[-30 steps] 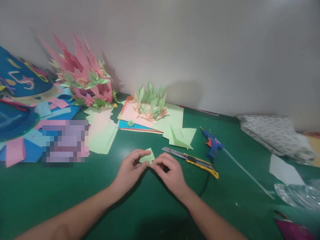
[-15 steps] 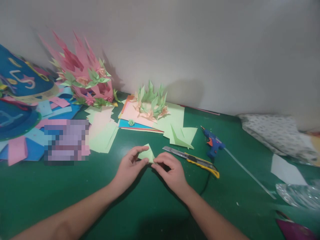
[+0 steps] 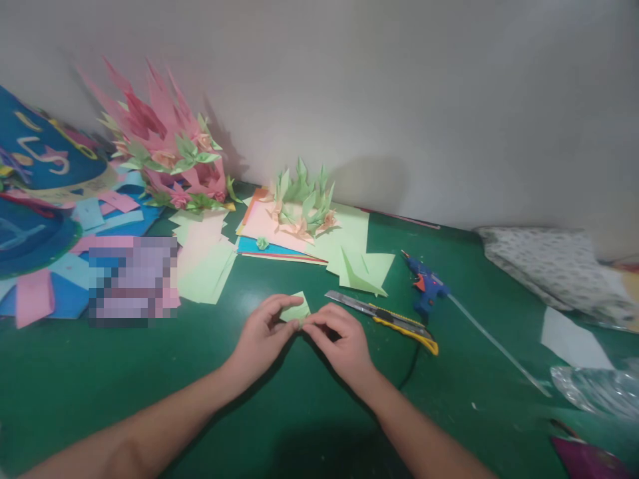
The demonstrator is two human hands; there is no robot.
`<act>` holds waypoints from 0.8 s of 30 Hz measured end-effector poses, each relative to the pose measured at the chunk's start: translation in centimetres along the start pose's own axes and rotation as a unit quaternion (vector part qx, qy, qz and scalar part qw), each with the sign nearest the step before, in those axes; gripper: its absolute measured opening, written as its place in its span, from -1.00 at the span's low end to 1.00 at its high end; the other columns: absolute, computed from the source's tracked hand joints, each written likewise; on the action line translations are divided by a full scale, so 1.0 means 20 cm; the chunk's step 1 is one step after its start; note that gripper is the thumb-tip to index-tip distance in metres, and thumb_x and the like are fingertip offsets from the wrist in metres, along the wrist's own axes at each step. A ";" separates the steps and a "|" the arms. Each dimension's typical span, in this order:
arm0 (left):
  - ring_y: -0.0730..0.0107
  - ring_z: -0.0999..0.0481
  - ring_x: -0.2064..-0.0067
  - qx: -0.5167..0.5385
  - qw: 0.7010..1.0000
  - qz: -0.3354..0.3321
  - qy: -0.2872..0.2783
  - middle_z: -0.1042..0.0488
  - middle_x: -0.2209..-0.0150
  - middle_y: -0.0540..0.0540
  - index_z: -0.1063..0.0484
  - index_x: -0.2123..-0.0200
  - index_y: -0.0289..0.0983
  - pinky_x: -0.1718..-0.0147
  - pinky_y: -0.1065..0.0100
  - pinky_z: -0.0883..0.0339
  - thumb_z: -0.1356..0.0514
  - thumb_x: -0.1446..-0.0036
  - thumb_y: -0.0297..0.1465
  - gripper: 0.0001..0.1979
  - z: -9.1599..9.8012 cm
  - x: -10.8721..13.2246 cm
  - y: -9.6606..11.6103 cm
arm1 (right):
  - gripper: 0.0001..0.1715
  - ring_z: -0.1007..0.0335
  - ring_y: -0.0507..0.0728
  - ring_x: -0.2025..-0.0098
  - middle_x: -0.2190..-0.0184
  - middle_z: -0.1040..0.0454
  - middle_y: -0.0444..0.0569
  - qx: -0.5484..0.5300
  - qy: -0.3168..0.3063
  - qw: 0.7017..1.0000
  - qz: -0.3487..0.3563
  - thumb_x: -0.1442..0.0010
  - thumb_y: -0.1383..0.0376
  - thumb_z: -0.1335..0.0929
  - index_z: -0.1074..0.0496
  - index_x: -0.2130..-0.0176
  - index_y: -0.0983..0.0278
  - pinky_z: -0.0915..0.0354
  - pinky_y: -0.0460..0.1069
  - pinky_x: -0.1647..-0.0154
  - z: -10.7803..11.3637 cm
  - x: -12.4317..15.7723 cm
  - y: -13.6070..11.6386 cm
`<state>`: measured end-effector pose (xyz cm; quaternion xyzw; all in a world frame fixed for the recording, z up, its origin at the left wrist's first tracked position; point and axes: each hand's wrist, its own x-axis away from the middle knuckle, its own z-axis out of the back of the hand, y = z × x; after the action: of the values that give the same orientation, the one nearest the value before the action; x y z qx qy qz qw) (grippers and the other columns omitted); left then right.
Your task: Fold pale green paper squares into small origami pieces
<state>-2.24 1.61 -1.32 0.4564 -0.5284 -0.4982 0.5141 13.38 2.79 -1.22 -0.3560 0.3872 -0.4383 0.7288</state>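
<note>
A small folded piece of light green paper (image 3: 296,310) lies on the green table (image 3: 279,406), pinched from both sides. My left hand (image 3: 260,338) grips its left edge between thumb and fingers. My right hand (image 3: 338,340) pinches its right corner with curled fingers. Just to the right of my right hand lies a yellow and silver utility knife (image 3: 387,320). A blue hot glue gun (image 3: 423,286) lies beyond it with a long glue stick pointing right.
Sheets of green, pink and blue paper (image 3: 204,263) lie behind my hands. A green paper flower cluster (image 3: 302,203) and a pink one (image 3: 164,156) stand by the wall. Blue craft pieces (image 3: 34,193) fill the left. Patterned wrapping (image 3: 554,269) and white paper (image 3: 569,339) lie right.
The green paper's raised tip has been pressed back down flatter between my fingers. Both hands stay in nearly the same spot.
</note>
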 end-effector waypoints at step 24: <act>0.34 -0.45 0.25 0.054 0.996 0.058 -0.028 -0.30 0.15 -0.13 -0.41 0.18 -0.32 0.23 0.22 -0.41 -0.19 0.07 -0.41 -0.69 0.00 -0.01 0.02 | -0.81 -0.25 0.04 0.43 0.49 -0.34 -0.09 -0.005 -0.020 0.999 -0.046 -0.15 0.29 -0.27 -0.41 0.44 0.28 -0.17 -0.08 0.43 -0.01 -0.01 0.01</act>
<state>-2.16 1.91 -0.94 0.4382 -0.5941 -0.4508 0.5018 13.27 3.07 -1.45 -0.3857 0.3581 -0.4624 0.7135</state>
